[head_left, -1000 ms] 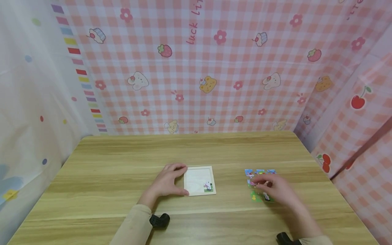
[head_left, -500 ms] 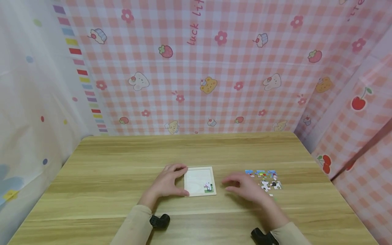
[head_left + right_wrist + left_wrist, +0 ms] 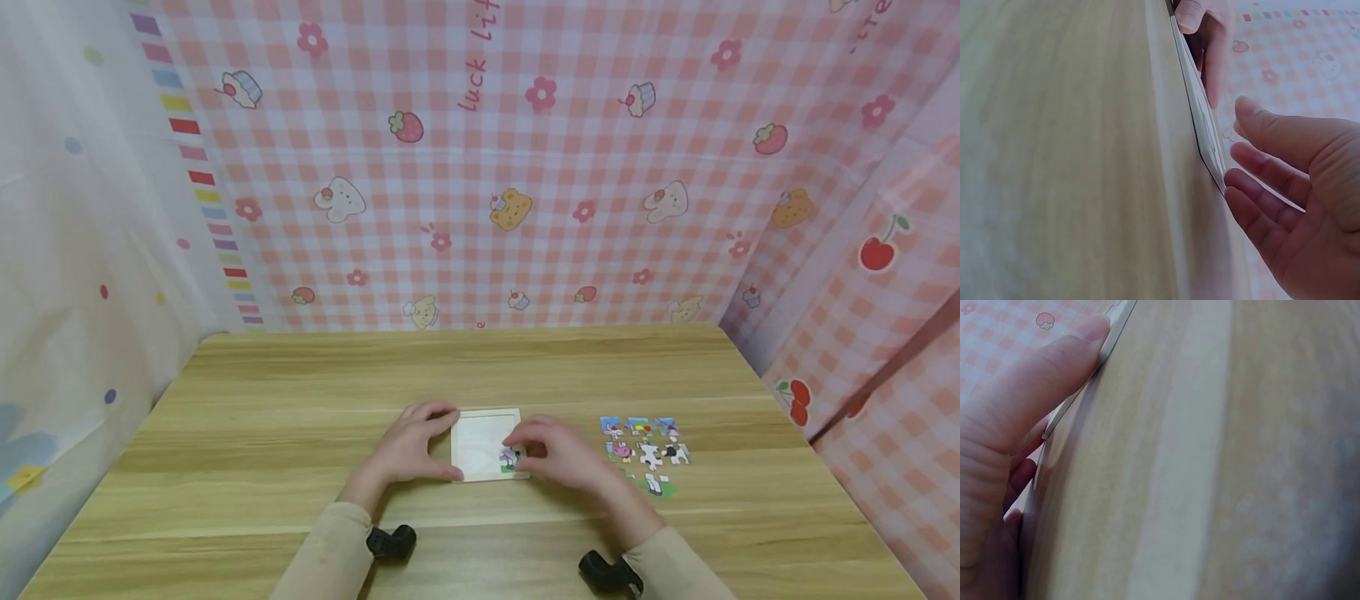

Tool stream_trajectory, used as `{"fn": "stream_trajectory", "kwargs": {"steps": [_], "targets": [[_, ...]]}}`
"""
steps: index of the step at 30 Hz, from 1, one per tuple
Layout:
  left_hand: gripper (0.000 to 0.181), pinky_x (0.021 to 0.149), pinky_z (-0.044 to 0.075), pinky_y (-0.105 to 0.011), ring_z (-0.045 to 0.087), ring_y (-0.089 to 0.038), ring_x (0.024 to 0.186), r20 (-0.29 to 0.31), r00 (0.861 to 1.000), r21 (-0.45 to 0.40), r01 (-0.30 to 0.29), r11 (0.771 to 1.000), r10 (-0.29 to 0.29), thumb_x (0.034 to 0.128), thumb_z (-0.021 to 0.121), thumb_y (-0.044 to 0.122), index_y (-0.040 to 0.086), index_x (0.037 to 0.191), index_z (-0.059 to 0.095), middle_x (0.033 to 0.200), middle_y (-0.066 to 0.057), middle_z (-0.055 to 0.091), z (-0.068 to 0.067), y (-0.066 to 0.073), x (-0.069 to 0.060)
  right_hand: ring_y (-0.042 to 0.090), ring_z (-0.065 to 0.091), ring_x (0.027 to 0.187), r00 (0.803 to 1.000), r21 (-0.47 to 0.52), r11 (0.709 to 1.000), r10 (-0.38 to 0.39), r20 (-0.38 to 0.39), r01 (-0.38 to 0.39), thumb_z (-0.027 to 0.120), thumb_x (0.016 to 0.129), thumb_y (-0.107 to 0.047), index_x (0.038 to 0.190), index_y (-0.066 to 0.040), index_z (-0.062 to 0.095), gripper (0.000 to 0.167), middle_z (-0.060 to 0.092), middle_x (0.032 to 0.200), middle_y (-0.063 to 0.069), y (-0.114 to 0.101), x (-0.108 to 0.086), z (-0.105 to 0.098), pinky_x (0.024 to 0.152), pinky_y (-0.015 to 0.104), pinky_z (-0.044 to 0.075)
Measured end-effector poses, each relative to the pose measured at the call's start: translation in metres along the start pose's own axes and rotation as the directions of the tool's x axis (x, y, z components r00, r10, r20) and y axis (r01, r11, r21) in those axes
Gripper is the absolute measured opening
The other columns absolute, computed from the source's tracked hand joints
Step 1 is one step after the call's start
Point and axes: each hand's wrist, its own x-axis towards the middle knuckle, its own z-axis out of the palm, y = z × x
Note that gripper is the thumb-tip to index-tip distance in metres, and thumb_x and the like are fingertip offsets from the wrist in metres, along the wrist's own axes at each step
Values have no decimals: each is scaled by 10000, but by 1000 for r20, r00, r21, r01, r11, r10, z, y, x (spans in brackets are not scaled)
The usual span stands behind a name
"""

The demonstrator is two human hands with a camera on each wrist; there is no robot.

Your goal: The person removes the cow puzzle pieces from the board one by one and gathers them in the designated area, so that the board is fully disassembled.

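Observation:
A square, pale wooden puzzle tray [image 3: 477, 446] lies flat on the table. My left hand [image 3: 408, 442] grips its left side, thumb at the near corner and fingers at the far one; in the left wrist view the thumb [image 3: 1054, 369] presses the tray's edge. One puzzle piece [image 3: 507, 463] with a white, pink and green print sits in the tray's lower right corner. Over that corner is my right hand [image 3: 566, 454], its fingertips partly covering the piece. In the right wrist view its thumb and fingers are apart, with nothing visible between them.
Several loose jigsaw pieces [image 3: 651, 454] lie in rough rows on the table, right of the tray; my right wrist partly hides one. Wood-grain table [image 3: 300, 375] surrounds the tray. A pink checked curtain [image 3: 465, 208] hangs behind the far edge.
My right hand has moved left from the loose pieces to the tray's lower right corner, uncovering most of them. The left hand and tray have stayed in place.

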Motion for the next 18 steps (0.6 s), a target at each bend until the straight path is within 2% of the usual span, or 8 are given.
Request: {"fn": "stream_trajectory", "kwargs": {"steps": [7,18], "targets": [[966,1140,328,-496,350,-300,1390,-1,1000,-5,1,1000,-1,690,859,532,81,1460,491,1503,-56,449,0,0,0,145,548,841,999,28,999,-37,4,37,783,845,-120,1118,-81,730,281,657,1050,25,2,6,6,748,242,476],[965,1145,322,-498,345,-297,1396,2,1000,-9,6,1000,-6,688,860,535,85,1459,493,1502,-52,450,0,0,0,134,540,914,999,-33,999,3,39,-2,795,839,-156,1156,-98,716,332,651,1127,18,3,8,8,800,272,465]]}}
